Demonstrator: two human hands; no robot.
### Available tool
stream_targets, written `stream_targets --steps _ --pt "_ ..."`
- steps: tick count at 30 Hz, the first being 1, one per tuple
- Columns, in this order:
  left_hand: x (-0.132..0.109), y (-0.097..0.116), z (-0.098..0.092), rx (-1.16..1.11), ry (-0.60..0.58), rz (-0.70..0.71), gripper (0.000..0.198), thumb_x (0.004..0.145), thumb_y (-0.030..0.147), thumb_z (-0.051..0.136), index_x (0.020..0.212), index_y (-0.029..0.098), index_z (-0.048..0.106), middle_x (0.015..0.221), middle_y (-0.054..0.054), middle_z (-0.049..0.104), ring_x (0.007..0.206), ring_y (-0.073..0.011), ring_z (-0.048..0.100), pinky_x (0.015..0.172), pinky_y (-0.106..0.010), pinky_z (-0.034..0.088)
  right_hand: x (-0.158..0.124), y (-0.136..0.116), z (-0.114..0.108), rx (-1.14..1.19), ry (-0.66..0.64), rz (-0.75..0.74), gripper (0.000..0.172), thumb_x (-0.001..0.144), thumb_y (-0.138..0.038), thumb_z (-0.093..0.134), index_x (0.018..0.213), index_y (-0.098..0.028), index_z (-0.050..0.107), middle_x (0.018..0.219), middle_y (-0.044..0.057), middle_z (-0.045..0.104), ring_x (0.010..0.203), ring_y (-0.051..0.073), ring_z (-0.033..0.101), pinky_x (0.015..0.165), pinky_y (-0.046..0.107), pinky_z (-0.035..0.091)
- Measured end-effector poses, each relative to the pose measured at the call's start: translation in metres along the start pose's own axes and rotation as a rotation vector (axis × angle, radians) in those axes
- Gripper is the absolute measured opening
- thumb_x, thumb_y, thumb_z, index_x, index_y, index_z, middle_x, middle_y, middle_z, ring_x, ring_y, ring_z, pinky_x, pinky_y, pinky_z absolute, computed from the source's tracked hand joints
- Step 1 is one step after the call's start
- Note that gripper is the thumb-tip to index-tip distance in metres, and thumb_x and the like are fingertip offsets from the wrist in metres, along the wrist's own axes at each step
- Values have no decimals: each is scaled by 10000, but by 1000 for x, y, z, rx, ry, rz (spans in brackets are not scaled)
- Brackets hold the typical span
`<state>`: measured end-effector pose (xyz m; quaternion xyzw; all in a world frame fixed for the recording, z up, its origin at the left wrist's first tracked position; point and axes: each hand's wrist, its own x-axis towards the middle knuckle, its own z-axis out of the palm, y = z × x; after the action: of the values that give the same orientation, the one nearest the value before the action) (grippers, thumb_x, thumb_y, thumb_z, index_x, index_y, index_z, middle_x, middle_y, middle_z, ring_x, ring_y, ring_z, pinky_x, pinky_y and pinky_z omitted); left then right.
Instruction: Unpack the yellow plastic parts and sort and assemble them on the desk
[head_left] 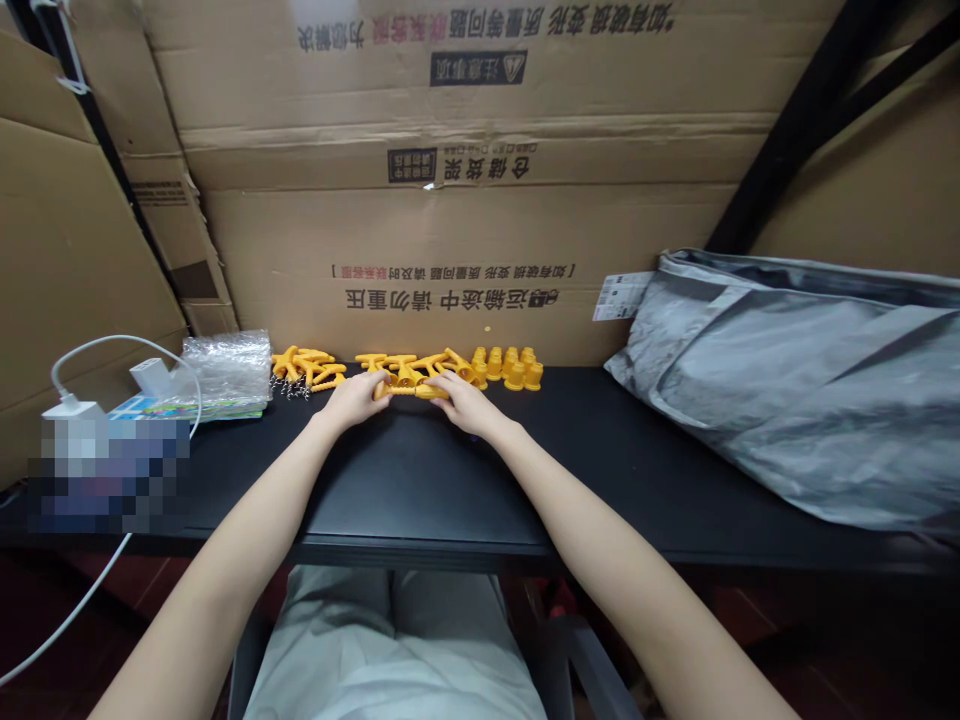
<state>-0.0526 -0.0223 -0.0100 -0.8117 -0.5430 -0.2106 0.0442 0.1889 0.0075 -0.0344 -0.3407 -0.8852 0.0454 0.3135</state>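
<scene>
Both hands meet near the back of the black table. My left hand is closed on one end of a yellow plastic piece. Fingers of my right hand grip a yellow part at the other end, the two lying in one line. Whether they are joined cannot be made out. Just behind the hands lie several yellow T-shaped handles. Yellow cups stand upright to the right of them. Left of my left hand is a pile of yellow handles with metal spirals.
Clear plastic packaging lies on papers at the left, beside a white charger with a cable. A grey fabric bag fills the right side. Cardboard stands along the back.
</scene>
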Motion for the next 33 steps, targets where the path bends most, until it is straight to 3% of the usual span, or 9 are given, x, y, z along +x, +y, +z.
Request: stream_targets --steps 9,20,23,27,33 --pt "-1 0 8 -39 48 -6 340 899 330 514 1215 243 605 1145 -53 700 1022 -205 658 841 -283 487 1 -1 -2 39 64 -14 296 910 -182 521 1194 -205 601 1116 101 565 1049 224 583 980 433 458" --pt "0 4 4 -20 45 25 310 867 272 535 1151 206 640 983 -56 730 877 -196 680 787 -278 492 0 0 -4 77 36 -29 330 900 -183 527 1218 -204 611 1086 103 583 1032 227 584 950 449 476" --pt "1 2 5 -31 36 19 307 868 286 531 1145 209 641 988 -57 728 864 -195 678 781 -278 488 0 1 -5 128 8 15 338 886 -193 549 1221 -185 595 1120 119 606 1033 233 593 939 462 480" --pt "1 -2 6 -48 15 4 301 861 277 537 1134 211 645 945 -49 727 864 -193 675 781 -267 480 1 5 -5 283 1 113 469 809 -196 648 1260 -184 520 1236 138 577 981 210 630 885 437 521" --pt "0 -4 4 -84 77 32 287 860 262 532 1111 190 650 973 -64 717 878 -196 671 804 -270 480 1 9 -11 514 -57 253 344 826 -339 671 1095 -150 570 944 95 683 807 202 697 819 394 547"
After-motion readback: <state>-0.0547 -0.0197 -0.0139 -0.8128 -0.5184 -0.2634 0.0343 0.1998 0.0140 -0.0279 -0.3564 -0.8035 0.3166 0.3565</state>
